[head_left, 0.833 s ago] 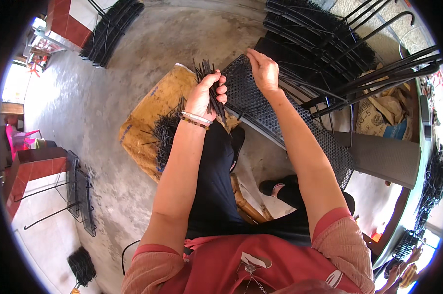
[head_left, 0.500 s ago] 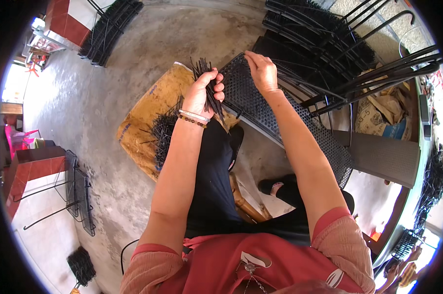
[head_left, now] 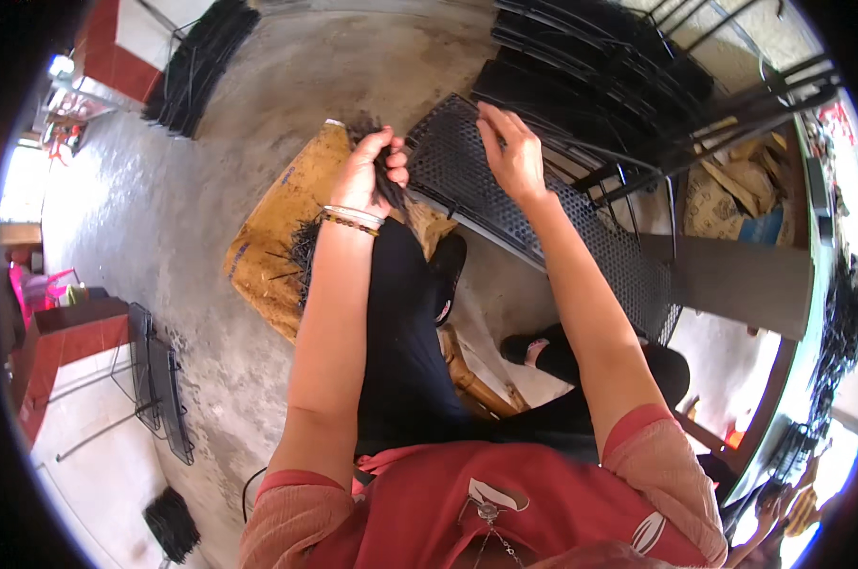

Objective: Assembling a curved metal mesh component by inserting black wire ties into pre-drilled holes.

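Note:
My left hand [head_left: 370, 174] is closed around a bundle of thin black strips [head_left: 388, 180], whose ends stick out above and below the fist. A black perforated panel [head_left: 490, 190] with rows of small holes slants from the far middle down to the right. Over its far part hovers my right hand [head_left: 516, 156], thumb and fingers apart, with nothing visible in it. More black strips [head_left: 303, 251] lie in a loose heap on a yellow-brown sack [head_left: 272, 228], partly hidden behind my left forearm.
Black bristly panels with metal frames [head_left: 590, 85] are stacked at the far right. Another bristly stack [head_left: 201, 62] stands far left. A grey board [head_left: 732, 280] and a paper sack [head_left: 732, 204] are at the right. Mesh racks [head_left: 161, 389] lean at the left.
My right hand has opened from a pinch at the panel's far edge and drawn slightly nearer. My left hand, with the bundle, has shifted a little left in the picture.

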Available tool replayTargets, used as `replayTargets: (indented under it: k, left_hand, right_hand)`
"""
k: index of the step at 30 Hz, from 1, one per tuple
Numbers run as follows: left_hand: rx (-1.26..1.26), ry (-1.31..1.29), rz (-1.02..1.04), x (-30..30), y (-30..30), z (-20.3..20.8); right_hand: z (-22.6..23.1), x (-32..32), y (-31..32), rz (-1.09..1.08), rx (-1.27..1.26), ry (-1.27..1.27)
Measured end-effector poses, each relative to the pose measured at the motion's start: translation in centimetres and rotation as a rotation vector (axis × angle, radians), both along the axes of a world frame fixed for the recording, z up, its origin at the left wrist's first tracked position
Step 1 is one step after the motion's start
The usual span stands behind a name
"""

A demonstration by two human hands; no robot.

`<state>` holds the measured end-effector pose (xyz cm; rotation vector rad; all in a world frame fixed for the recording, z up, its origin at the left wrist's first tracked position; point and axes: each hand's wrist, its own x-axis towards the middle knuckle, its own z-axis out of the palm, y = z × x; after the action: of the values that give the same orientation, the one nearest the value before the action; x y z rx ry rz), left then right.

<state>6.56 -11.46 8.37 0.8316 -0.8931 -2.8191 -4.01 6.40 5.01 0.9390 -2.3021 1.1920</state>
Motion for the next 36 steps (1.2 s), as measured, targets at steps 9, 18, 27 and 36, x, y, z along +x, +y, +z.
replayTargets:
  k: [9,18,27,36]
  left_hand:
    - [-0.172,-0.162,-0.154,-0.2,-4.7,-2.7]
    - [-0.868,-0.427,-0.376,-4.5,-7.6,-10.3]
    - [-1.074,-0.542,-0.525,-5.5,-4.2,-8.8]
    - [-1.223,-0.474,-0.593,-5.0,0.1,-6.0]
  right_hand:
    - [0.5,9.4,23.4,-0.444,0.007,-0.102]
    - [-1.3,4.9,30.2,-0.540,0.171,-0.080]
    - [-3.7,2.5,32.2,-0.447,0.000,-0.097]
    - [-3.1,3.1,34.4,-0.457,0.021,-0.023]
